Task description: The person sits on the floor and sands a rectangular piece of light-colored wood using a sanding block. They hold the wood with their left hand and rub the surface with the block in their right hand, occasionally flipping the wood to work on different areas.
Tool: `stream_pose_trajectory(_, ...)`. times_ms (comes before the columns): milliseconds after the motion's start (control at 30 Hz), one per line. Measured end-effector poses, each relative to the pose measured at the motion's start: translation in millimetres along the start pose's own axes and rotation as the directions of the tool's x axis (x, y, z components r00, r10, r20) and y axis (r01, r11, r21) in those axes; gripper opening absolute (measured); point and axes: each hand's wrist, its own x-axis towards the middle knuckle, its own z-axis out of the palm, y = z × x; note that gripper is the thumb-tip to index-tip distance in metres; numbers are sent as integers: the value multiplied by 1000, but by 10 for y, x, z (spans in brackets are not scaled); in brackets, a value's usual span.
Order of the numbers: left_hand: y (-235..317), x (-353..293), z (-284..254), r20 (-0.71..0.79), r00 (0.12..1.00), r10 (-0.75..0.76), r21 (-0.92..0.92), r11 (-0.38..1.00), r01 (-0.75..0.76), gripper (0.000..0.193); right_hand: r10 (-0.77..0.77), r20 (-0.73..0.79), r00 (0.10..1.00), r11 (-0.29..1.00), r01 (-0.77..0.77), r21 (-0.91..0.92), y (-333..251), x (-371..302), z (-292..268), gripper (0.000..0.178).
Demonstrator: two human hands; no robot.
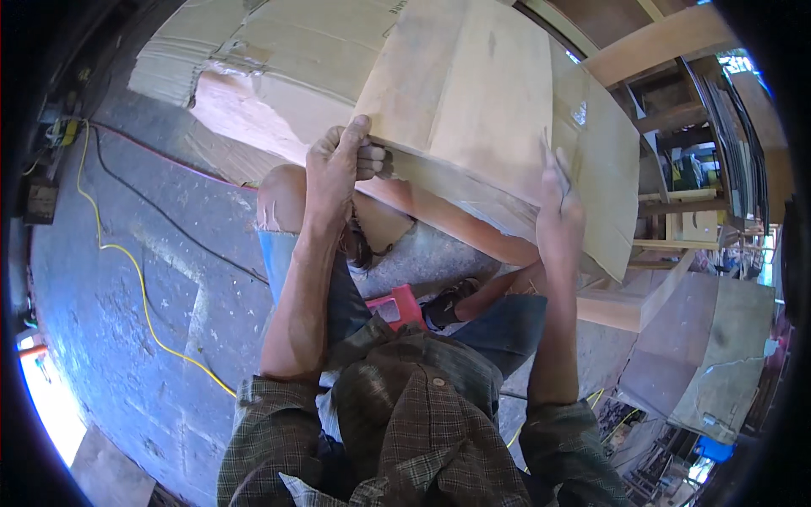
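A pale wooden panel point(456, 93) with visible joint lines is tilted in front of me over cardboard point(287, 51). My left hand point(342, 160) grips its near left corner, thumb on the upper face and fingers curled underneath. Along the panel's right edge, my right hand point(560, 190) lies flat with its fingers stretched out; its thumb is hidden. Below the near edge of the panel runs a reddish-brown wooden piece point(473, 228), partly covered by the panel.
Between my legs sits a red plastic object point(399, 306). A yellow cord point(139, 279) and a dark cord point(177, 215) cross the concrete floor on the left. On the right are a wooden frame point(621, 308), a brown sheet point(726, 346) and shelving with stacked thin sheets point(722, 127).
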Motion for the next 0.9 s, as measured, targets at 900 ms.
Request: stream_pose_trajectory(900,148,197,-115,264,939,-218,-227,933,280,39,-687,272,674,655,736,-170,-854,1405,1635,51)
